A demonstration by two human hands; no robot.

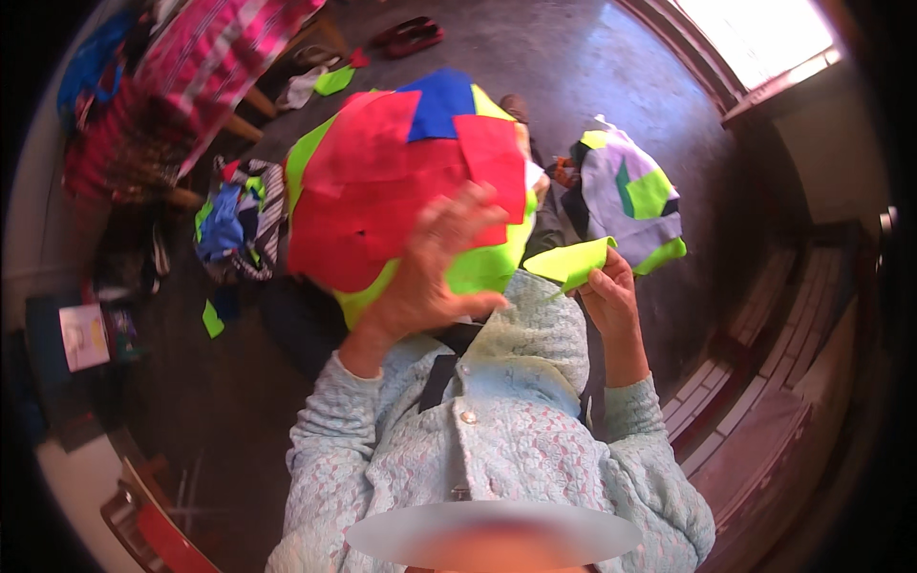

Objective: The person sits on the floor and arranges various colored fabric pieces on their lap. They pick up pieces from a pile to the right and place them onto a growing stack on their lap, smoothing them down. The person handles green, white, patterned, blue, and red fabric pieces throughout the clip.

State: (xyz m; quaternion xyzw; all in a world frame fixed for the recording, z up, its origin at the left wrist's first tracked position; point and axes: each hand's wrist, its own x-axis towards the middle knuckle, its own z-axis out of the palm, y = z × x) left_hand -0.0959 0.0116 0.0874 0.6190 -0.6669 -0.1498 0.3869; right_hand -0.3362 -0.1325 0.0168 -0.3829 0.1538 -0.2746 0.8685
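Note:
A large patchwork cloth (353, 191) of red, blue and neon yellow-green pieces is spread over my lap. My left hand (425, 267) is over its near right part with fingers apart, slightly blurred; whether it touches the cloth I cannot tell. To the right, my right hand (611, 294) pinches a neon yellow fabric scrap (570, 264) between thumb and fingers. The scrap hangs to the left of that hand, close to the patchwork's right edge, with its far corner curled.
On the floor at right lies a pale lilac cloth bundle (626, 186) with neon and dark pieces. A pile of mixed scraps (234, 220) sits at left, near a small neon scrap (212, 320). A pink checked cloth (215, 67) covers furniture at far left; shoes (409, 36) lie beyond.

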